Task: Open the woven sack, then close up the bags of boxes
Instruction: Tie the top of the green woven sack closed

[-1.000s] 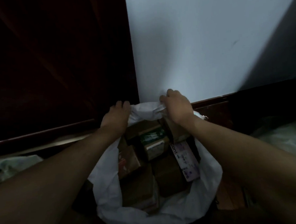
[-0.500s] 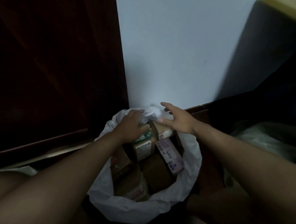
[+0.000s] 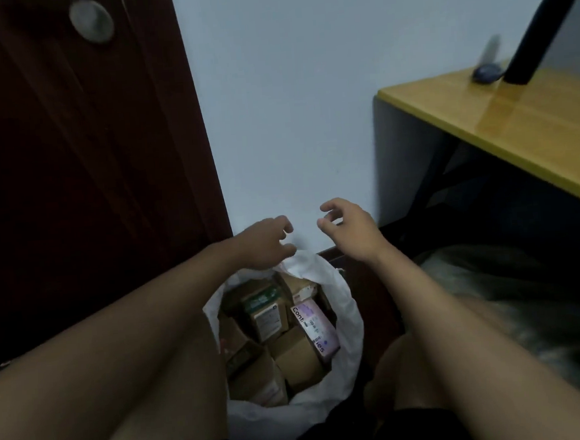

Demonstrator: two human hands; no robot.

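White wall [image 3: 290, 99], dark door [image 3: 72, 166], yellow desk [image 3: 515, 125].

white bag [image 3: 349, 322] on dim floor [image 3: 372, 282]

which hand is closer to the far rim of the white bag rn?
Left. The left hand hangs just above the white bag at its far rim, nearly touching. The right hand hovers higher, to the right, clear of it.
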